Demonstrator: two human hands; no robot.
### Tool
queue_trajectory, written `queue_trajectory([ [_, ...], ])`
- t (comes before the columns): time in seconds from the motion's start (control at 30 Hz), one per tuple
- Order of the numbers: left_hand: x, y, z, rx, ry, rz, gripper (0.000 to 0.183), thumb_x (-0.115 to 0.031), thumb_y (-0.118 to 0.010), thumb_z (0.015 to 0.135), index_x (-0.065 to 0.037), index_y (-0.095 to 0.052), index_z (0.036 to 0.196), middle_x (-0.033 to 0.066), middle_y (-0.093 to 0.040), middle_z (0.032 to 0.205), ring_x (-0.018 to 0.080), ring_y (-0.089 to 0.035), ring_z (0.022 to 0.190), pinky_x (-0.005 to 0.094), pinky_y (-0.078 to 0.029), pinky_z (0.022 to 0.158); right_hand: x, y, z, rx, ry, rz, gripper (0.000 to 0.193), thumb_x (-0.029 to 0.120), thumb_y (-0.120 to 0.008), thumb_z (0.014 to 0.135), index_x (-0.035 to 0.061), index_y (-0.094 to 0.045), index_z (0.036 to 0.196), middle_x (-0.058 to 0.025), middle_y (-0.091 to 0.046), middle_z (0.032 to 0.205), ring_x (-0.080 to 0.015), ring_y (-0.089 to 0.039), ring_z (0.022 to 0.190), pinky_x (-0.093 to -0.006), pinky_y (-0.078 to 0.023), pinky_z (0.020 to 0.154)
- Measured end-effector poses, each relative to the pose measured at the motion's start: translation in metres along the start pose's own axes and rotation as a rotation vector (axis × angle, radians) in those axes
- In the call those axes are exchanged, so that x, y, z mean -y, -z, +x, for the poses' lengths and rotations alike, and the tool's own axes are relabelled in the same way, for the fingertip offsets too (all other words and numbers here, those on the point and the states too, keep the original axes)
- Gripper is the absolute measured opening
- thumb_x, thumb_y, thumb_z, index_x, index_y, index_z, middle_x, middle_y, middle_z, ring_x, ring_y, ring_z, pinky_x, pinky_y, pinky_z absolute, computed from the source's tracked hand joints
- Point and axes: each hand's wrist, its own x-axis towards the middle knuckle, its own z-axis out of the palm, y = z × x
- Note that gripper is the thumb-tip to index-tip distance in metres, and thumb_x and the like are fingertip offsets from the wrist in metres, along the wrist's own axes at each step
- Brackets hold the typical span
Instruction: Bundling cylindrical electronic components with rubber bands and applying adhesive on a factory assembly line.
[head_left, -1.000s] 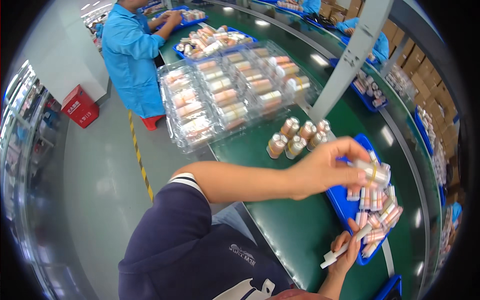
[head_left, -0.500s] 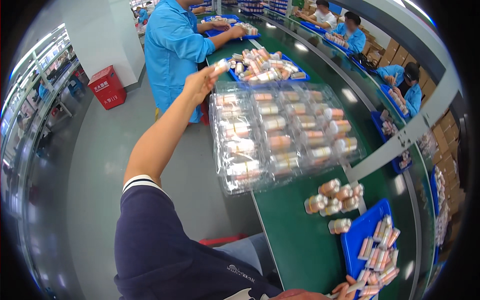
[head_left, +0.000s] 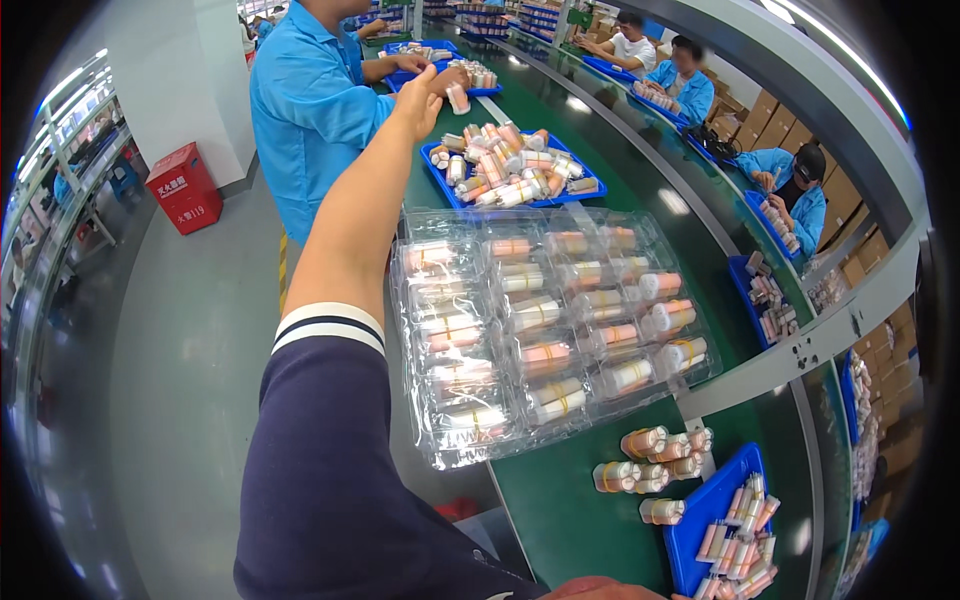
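Observation:
My left hand (head_left: 418, 103) is stretched far forward over the green belt, its fingers extended and apart. Just right of its fingers, and seemingly apart from them, is a small banded bundle of pink and white cylinders (head_left: 458, 98). Below the hand lies a blue tray (head_left: 438, 180) heaped with similar pink, white and tan bundles. Nearer to me, a clear plastic blister tray (head_left: 440, 455) holds rows of banded bundles in its pockets and overhangs the belt's left edge. My right hand is out of view.
Several banded bundles (head_left: 660, 460) stand on the green belt (head_left: 560, 520) beside a near blue tray (head_left: 680, 540) of loose cylinders. A grey metal bar (head_left: 800, 350) crosses at right. A person in blue (head_left: 310, 90) works at far left; others sit across the line. A red box (head_left: 185, 190) stands on the floor.
My left hand has reached farther forward, past the heaped blue tray. The bundle it held is now beside its opened fingers. My right hand has dropped out of view at the lower edge.

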Motion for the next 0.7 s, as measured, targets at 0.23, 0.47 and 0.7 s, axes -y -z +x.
queue_trajectory([
  [0.23, 0.012, 0.002, -0.035, -0.226, 0.067, 0.299, 0.08, -0.039, -0.059, 0.08, 0.002, -0.016, 0.133, 0.023, -0.023, 0.135, 0.0313, -0.028, 0.124, 0.0362, -0.023, 0.104, -0.004, 0.001, 0.001, 0.004, 0.033, -0.013, 0.023, 0.014, -0.054, 0.084, -0.0064, -0.052, 0.095, -0.0086, -0.052, 0.061, -0.0106, -0.041, 0.046, -0.0212, -0.032, 0.043],
  [0.47, -0.011, 0.0, -0.072, -0.348, 0.035, 0.584, 0.052, -0.038, -0.058, 0.08, -0.003, -0.044, 0.117, 0.0111, -0.05, 0.107, 0.0207, -0.053, 0.088, 0.0315, -0.045, 0.072, 0.0, 0.001, -0.001, 0.039, -0.004, 0.01, 0.025, 0.016, -0.055, 0.084, -0.0055, -0.052, 0.097, -0.0082, -0.053, 0.061, -0.0103, -0.041, 0.046, -0.0207, -0.032, 0.043],
  [0.7, -0.034, -0.098, -0.145, -0.35, -0.318, 0.283, 0.014, -0.015, -0.055, 0.079, -0.007, -0.059, 0.09, 0.0027, -0.059, 0.075, 0.0112, -0.056, 0.064, 0.0235, -0.042, 0.055, 0.004, 0.007, -0.007, 0.114, 0.065, -0.004, 0.028, 0.027, -0.053, 0.084, -0.0009, -0.05, 0.089, -0.0024, -0.043, 0.054, -0.0081, -0.039, 0.045, -0.02, -0.026, 0.041],
])
